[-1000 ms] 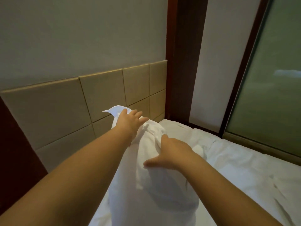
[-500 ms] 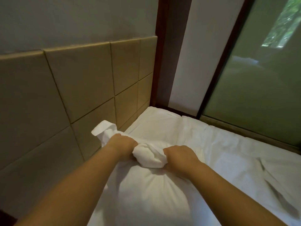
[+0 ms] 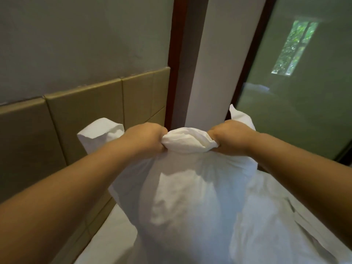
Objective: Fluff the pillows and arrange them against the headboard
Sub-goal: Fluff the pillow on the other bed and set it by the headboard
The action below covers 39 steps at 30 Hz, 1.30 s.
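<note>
A white pillow [image 3: 190, 197] hangs upright in front of me, held up by its top edge above the bed. My left hand [image 3: 146, 138] grips the bunched fabric left of the middle, and my right hand [image 3: 230, 138] grips it right of the middle. Both fists are closed on the cloth, and the two top corners stick out past them. The tan padded headboard [image 3: 85, 119] runs along the wall on the left, just beside the pillow. The pillow's lower end is out of frame.
The white bed sheet [image 3: 106, 237] shows at lower left beside the headboard, and more white bedding lies at lower right. A dark wooden post [image 3: 177, 60] stands behind the pillow. A frosted glass panel [image 3: 297, 82] fills the right side.
Both hands have lifted the pillow off the bed and moved apart along its top edge. The pillow now hangs higher and more to the right, away from the headboard.
</note>
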Each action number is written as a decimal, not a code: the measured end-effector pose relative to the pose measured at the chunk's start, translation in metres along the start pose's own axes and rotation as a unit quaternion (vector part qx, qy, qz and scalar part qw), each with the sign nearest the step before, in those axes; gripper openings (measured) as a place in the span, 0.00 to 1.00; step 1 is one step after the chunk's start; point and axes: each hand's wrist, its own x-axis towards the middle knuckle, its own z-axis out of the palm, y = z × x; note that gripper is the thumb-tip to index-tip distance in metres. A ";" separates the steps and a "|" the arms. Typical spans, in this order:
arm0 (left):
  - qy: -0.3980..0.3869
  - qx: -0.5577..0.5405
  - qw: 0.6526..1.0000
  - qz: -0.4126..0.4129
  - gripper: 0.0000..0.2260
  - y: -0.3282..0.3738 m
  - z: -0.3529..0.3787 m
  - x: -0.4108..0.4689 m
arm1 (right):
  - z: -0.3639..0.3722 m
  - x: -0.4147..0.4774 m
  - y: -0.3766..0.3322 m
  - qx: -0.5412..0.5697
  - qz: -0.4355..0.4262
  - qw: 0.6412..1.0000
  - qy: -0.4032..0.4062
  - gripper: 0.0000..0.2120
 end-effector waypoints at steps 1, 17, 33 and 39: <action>0.010 0.014 1.000 0.000 0.05 0.003 -0.008 0.004 | -0.006 0.004 0.007 -0.011 -0.002 1.000 0.008 0.11; 0.227 -0.137 0.959 -0.103 0.08 0.011 -0.054 0.143 | -0.028 0.179 0.142 -0.152 -0.049 0.955 0.252 0.10; 0.120 -0.284 0.926 -0.218 0.06 0.003 0.165 0.365 | 0.196 0.324 0.263 -0.062 0.000 0.994 0.094 0.11; 0.115 -0.317 0.908 -0.249 0.07 -0.017 0.189 0.398 | 0.249 0.346 0.249 0.076 0.061 0.985 0.139 0.14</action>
